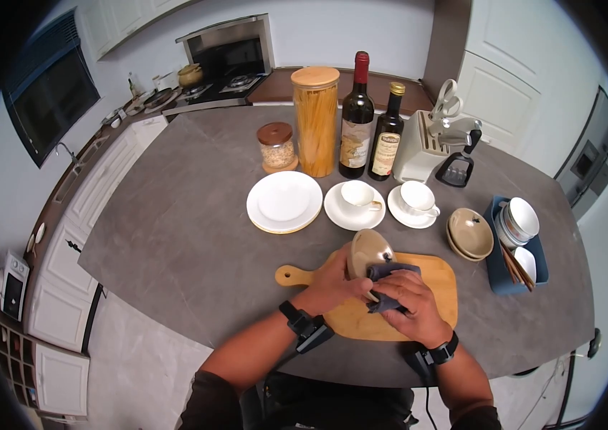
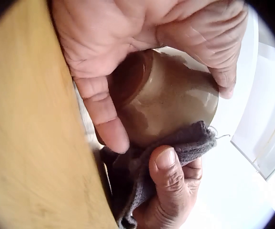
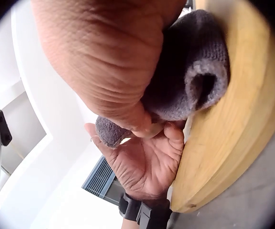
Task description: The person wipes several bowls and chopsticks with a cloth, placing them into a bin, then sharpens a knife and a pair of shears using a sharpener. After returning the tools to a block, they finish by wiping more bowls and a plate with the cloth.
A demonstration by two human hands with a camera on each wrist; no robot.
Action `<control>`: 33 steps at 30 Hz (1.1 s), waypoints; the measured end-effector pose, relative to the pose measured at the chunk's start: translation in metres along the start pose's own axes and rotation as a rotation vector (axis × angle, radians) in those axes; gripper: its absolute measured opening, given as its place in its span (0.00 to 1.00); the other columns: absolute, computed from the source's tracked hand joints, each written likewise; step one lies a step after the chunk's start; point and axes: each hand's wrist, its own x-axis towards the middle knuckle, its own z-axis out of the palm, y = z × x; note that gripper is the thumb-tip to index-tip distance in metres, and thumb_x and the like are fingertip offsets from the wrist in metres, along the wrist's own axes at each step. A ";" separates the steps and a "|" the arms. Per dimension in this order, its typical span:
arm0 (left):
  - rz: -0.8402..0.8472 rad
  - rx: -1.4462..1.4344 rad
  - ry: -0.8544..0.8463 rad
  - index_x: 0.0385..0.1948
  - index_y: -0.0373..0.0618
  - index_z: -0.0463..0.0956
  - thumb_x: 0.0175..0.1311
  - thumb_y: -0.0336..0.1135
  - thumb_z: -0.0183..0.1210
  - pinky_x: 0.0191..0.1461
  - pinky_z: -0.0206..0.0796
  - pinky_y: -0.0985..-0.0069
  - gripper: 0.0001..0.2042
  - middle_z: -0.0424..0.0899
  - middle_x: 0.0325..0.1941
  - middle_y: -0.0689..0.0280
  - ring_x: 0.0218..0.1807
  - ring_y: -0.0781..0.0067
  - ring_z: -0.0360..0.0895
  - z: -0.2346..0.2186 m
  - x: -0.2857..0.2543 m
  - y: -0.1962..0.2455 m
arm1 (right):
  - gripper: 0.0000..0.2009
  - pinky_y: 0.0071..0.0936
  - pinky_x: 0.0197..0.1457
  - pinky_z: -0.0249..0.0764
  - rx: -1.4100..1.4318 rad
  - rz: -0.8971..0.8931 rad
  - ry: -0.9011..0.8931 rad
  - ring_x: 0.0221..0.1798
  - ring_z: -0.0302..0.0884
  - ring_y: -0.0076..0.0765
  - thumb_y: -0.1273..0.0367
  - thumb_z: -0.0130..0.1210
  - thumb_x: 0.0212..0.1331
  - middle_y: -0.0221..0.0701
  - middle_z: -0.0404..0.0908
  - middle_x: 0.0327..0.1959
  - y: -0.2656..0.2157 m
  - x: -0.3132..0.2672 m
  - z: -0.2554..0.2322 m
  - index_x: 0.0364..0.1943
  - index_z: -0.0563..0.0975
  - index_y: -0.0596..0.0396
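My left hand (image 1: 331,284) grips a glossy beige-brown bowl (image 1: 368,251), tilted on its side above a wooden cutting board (image 1: 438,278). In the left wrist view, my fingers and thumb spread round the underside of the bowl (image 2: 175,102). A dark grey cloth (image 1: 394,269) is bunched in my right hand (image 1: 415,307) and pressed against the bowl's edge. The right thumb lies over the cloth (image 2: 194,140) in the left wrist view. In the right wrist view the folded cloth (image 3: 175,81) hides most of the bowl.
Two similar bowls (image 1: 470,233) sit stacked right of the board, beside a blue bin (image 1: 510,289) of dishes and chopsticks. Behind stand white plates (image 1: 284,201), two cups on saucers (image 1: 357,196), a pasta jar (image 1: 315,125), two bottles (image 1: 357,118) and a knife block (image 1: 416,154).
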 end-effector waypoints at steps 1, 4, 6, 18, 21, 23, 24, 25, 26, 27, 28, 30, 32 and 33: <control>0.018 -0.012 -0.011 0.78 0.43 0.56 0.71 0.60 0.68 0.47 0.90 0.64 0.44 0.77 0.68 0.56 0.59 0.65 0.85 0.001 0.001 0.000 | 0.31 0.50 0.70 0.76 -0.005 0.013 0.002 0.59 0.83 0.53 0.77 0.73 0.42 0.36 0.87 0.54 0.000 0.001 0.001 0.58 0.86 0.51; -0.060 -0.202 -0.065 0.78 0.43 0.57 0.71 0.60 0.68 0.46 0.90 0.64 0.44 0.77 0.67 0.56 0.58 0.64 0.87 -0.008 0.003 -0.004 | 0.31 0.51 0.70 0.75 0.009 -0.004 0.006 0.59 0.83 0.53 0.78 0.73 0.42 0.37 0.87 0.54 -0.006 0.004 0.002 0.59 0.85 0.51; -0.160 -0.379 -0.113 0.78 0.42 0.57 0.72 0.59 0.67 0.45 0.90 0.64 0.43 0.78 0.67 0.56 0.56 0.64 0.87 -0.012 0.002 -0.002 | 0.31 0.52 0.70 0.75 -0.004 -0.027 0.015 0.59 0.83 0.53 0.77 0.73 0.41 0.37 0.87 0.54 -0.006 0.007 0.001 0.59 0.85 0.51; 0.066 0.002 -0.022 0.81 0.41 0.54 0.74 0.43 0.69 0.59 0.86 0.62 0.42 0.74 0.71 0.60 0.70 0.70 0.77 -0.002 0.001 -0.010 | 0.30 0.51 0.70 0.76 -0.017 0.026 0.025 0.58 0.83 0.52 0.77 0.74 0.42 0.37 0.87 0.52 -0.003 0.001 0.003 0.58 0.86 0.52; 0.038 -0.010 0.009 0.81 0.42 0.55 0.76 0.45 0.67 0.59 0.85 0.64 0.39 0.75 0.71 0.61 0.68 0.68 0.79 -0.006 0.001 -0.014 | 0.30 0.51 0.71 0.76 -0.027 0.011 0.018 0.58 0.83 0.52 0.77 0.75 0.42 0.37 0.87 0.52 -0.008 0.004 0.002 0.58 0.86 0.52; -0.169 -0.551 -0.070 0.81 0.42 0.55 0.78 0.48 0.64 0.62 0.84 0.66 0.38 0.75 0.72 0.61 0.68 0.67 0.80 -0.011 0.002 -0.009 | 0.31 0.52 0.71 0.76 -0.036 -0.004 0.027 0.57 0.83 0.52 0.77 0.75 0.42 0.37 0.87 0.52 -0.009 0.006 0.001 0.58 0.86 0.52; -0.172 -0.549 -0.074 0.81 0.42 0.55 0.78 0.48 0.64 0.62 0.84 0.66 0.38 0.75 0.72 0.61 0.68 0.67 0.80 -0.012 0.003 -0.006 | 0.31 0.52 0.71 0.76 -0.030 -0.018 0.030 0.57 0.83 0.52 0.77 0.75 0.41 0.37 0.87 0.52 -0.008 0.006 0.000 0.58 0.85 0.52; -0.202 -0.587 -0.090 0.81 0.42 0.55 0.79 0.49 0.62 0.62 0.83 0.67 0.37 0.75 0.72 0.61 0.67 0.66 0.81 -0.012 0.002 -0.002 | 0.31 0.52 0.72 0.76 -0.024 -0.031 0.033 0.57 0.83 0.51 0.77 0.75 0.41 0.36 0.87 0.52 -0.008 0.006 -0.001 0.58 0.85 0.51; -0.232 -0.625 -0.105 0.81 0.42 0.56 0.80 0.50 0.61 0.63 0.83 0.68 0.37 0.75 0.73 0.61 0.67 0.66 0.81 -0.011 0.002 0.000 | 0.31 0.52 0.72 0.76 -0.025 -0.029 0.036 0.57 0.83 0.51 0.77 0.75 0.41 0.36 0.87 0.52 -0.007 0.005 -0.001 0.58 0.85 0.51; -0.234 -0.624 -0.107 0.81 0.42 0.56 0.80 0.50 0.61 0.63 0.83 0.68 0.37 0.75 0.73 0.61 0.67 0.66 0.81 -0.010 0.002 0.000 | 0.31 0.53 0.72 0.76 -0.022 -0.037 0.038 0.58 0.83 0.51 0.77 0.75 0.41 0.36 0.87 0.52 -0.004 0.003 0.000 0.58 0.85 0.51; -0.192 -0.569 -0.066 0.81 0.43 0.56 0.79 0.50 0.62 0.63 0.83 0.67 0.37 0.75 0.73 0.61 0.67 0.66 0.81 -0.006 0.003 -0.003 | 0.31 0.53 0.72 0.75 -0.020 -0.045 0.039 0.58 0.83 0.51 0.77 0.74 0.41 0.36 0.87 0.52 -0.002 0.002 0.000 0.58 0.85 0.51; -0.152 -0.516 -0.026 0.81 0.43 0.56 0.79 0.50 0.63 0.63 0.83 0.67 0.37 0.75 0.74 0.61 0.68 0.67 0.81 -0.004 0.002 -0.008 | 0.31 0.53 0.72 0.75 -0.035 -0.035 0.036 0.58 0.83 0.51 0.77 0.74 0.41 0.36 0.87 0.52 0.000 0.002 -0.001 0.58 0.85 0.51; -0.008 -0.062 -0.024 0.81 0.44 0.57 0.78 0.47 0.64 0.67 0.81 0.63 0.37 0.75 0.73 0.61 0.69 0.66 0.80 -0.006 0.001 -0.012 | 0.30 0.53 0.72 0.75 -0.046 -0.029 0.027 0.58 0.84 0.51 0.77 0.74 0.41 0.36 0.87 0.52 0.000 0.002 0.000 0.57 0.86 0.51; -0.008 -0.063 -0.022 0.81 0.44 0.57 0.78 0.47 0.64 0.67 0.81 0.63 0.37 0.75 0.73 0.61 0.69 0.66 0.80 -0.006 0.001 -0.012 | 0.30 0.54 0.73 0.75 -0.054 -0.024 0.027 0.58 0.83 0.51 0.77 0.74 0.41 0.36 0.87 0.52 0.000 0.003 0.001 0.57 0.86 0.51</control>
